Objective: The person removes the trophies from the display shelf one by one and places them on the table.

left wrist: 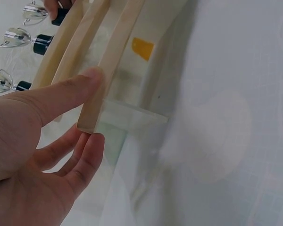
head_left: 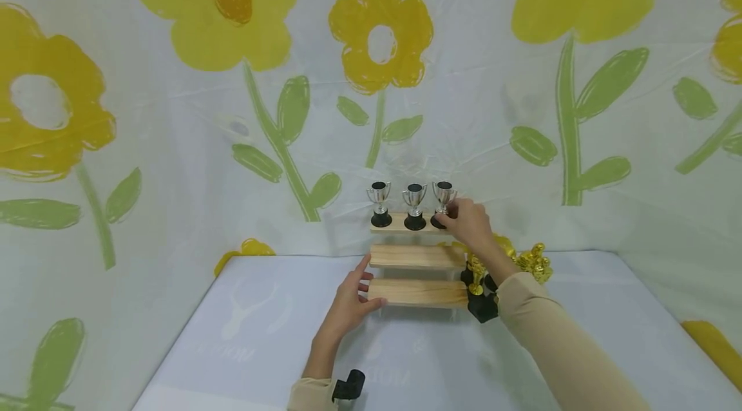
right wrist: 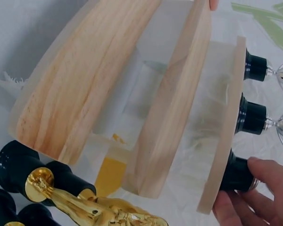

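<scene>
Left hand [left wrist: 21,136] grips the wooden shelf [head_left: 411,254] while, atop its right end, the right hand [head_left: 471,224] pinches a likely light, slick trophy [head_left: 444,196] by its black base [right wrist: 236,172], seemingly safest.

The right grip [right wrist: 266,200] pinches a trophy [right wrist: 237,173] by its black base at one end of a wooden board [right wrist: 225,141]. Two more trophies [right wrist: 253,117] line that board. To the left are two broader boards [right wrist: 80,89]; at lower left, a gold figure [right wrist: 101,209] and black bases [right wrist: 33,215].
</scene>
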Motion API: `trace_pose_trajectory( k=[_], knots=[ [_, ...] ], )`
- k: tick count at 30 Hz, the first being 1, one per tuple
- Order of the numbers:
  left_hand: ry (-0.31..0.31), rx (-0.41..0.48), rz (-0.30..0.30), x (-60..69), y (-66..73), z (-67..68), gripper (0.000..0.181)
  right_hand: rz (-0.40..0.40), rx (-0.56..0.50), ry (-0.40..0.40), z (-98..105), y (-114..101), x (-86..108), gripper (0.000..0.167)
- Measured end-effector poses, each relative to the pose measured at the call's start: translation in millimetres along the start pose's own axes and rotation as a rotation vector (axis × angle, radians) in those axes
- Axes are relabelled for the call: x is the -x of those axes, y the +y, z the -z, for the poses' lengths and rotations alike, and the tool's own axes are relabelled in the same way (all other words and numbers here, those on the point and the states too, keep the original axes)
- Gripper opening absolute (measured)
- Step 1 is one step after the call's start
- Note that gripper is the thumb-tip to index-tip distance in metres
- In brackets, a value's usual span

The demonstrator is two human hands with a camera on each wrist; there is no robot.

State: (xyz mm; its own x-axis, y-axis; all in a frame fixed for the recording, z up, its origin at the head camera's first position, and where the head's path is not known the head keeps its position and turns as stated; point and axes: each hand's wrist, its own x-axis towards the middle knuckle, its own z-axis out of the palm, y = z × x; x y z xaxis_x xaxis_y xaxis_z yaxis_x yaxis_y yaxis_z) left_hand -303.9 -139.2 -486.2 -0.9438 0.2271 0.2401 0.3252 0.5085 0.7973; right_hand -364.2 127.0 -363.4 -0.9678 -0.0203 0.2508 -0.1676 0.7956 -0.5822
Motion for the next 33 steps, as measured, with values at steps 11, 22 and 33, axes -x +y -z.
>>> trace_pose_trajectory(
  k=[11,22,33],
  knots=[
    [0.006,-0.013,0.025,3.4,-3.7,1.2,0.096,0.069,-0.027,-0.036,-3,4,0.3,0.024],
    [-0.005,0.002,0.001,-0.3,-3.2,-1.6,0.095,0.143,-0.010,-0.020,1,8,10.9,0.025],
    [-0.005,0.002,0.008,-3.9,0.0,1.0,0.095,0.213,-0.066,-0.033,15,7,35.2,0.023]
  ],
)
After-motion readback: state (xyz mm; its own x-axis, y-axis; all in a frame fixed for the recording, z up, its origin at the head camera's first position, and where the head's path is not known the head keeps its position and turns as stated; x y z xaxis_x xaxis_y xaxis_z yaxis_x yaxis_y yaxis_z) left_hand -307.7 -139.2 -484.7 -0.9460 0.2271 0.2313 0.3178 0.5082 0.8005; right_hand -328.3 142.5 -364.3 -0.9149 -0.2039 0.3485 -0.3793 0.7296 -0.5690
